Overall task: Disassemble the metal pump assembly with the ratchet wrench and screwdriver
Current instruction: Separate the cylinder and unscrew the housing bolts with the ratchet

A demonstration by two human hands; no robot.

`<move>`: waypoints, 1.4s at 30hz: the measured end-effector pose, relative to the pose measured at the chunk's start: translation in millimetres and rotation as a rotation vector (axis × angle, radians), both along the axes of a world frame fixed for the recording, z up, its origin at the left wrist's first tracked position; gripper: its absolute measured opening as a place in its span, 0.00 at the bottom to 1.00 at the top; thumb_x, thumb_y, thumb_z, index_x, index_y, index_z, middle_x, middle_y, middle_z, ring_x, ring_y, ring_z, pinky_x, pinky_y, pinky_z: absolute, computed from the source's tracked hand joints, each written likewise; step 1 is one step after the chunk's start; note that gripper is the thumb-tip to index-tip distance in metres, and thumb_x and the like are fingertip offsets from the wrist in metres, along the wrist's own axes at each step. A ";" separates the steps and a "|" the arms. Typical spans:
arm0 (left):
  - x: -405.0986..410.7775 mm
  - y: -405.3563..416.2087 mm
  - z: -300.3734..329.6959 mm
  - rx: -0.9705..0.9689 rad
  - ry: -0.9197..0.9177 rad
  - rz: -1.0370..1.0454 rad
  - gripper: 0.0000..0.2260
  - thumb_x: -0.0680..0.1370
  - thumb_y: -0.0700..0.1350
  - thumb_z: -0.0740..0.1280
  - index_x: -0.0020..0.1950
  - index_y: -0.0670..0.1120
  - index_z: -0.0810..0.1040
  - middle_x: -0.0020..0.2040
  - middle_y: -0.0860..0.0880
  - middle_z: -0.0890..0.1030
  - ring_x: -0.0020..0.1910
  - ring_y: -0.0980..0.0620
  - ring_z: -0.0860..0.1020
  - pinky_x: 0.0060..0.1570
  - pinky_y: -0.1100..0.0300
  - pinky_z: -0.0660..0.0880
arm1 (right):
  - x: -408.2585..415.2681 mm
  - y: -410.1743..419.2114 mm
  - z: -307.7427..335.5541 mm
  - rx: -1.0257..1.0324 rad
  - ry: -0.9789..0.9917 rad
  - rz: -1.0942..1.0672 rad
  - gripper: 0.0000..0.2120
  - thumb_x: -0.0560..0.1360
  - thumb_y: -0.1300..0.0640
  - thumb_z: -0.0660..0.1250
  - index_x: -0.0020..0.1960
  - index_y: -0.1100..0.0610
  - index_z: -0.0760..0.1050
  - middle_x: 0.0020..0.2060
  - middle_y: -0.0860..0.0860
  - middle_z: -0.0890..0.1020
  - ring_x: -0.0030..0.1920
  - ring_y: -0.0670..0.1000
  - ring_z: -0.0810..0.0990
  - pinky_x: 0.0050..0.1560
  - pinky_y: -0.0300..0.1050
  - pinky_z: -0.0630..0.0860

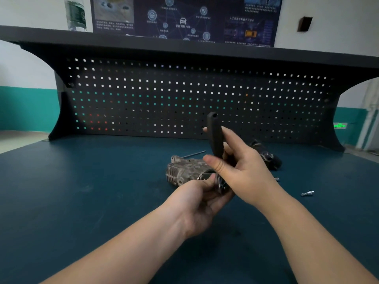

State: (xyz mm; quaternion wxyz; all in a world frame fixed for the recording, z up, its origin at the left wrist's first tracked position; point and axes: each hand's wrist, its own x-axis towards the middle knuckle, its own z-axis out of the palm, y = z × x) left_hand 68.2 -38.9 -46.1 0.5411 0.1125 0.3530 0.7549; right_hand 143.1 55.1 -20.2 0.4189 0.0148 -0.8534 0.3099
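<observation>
I held the black-handled ratchet wrench (214,138) upright just in front of the grimy, ribbed cast-metal pump body (185,171) lying on the dark blue desk (82,191). My right hand (238,162) had its grip curled round the handle; my left hand (196,199) pinched the wrench head. The pump looked heavy, stiff and greasy, best steadied by its ribbed flank. A loose silver bolt (307,193) lay well right of the pump.

A worn, mottled grey metal pump assembly (185,170) with ribbed fins is laid on the desk (82,191). The ratchet wrench (215,138) is held upright, black handle up. A thin screwdriver shaft (193,154) is seen behind the pump.
</observation>
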 end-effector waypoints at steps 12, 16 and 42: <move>2.4 4.6 -3.0 -0.058 0.033 0.063 0.07 0.77 0.36 0.65 0.50 0.32 0.76 0.42 0.37 0.81 0.43 0.42 0.80 0.36 0.51 0.80 | -19.4 26.8 -20.7 -0.928 -0.188 -0.455 0.09 0.77 0.59 0.58 0.38 0.56 0.67 0.28 0.53 0.69 0.27 0.51 0.65 0.27 0.40 0.59; 3.6 6.0 -3.0 -0.043 0.014 0.070 0.09 0.77 0.37 0.66 0.52 0.32 0.77 0.46 0.35 0.82 0.42 0.41 0.81 0.36 0.51 0.81 | -17.1 29.2 -18.9 -0.731 -0.023 -0.426 0.10 0.77 0.53 0.63 0.38 0.55 0.68 0.28 0.50 0.70 0.27 0.49 0.66 0.30 0.41 0.61; 3.2 3.0 -0.9 -0.006 -0.048 0.029 0.10 0.76 0.40 0.67 0.41 0.33 0.81 0.35 0.39 0.83 0.32 0.46 0.83 0.27 0.57 0.80 | -9.8 -0.9 -12.1 -0.127 0.221 -0.136 0.08 0.73 0.46 0.66 0.42 0.50 0.73 0.27 0.50 0.75 0.29 0.49 0.71 0.33 0.43 0.70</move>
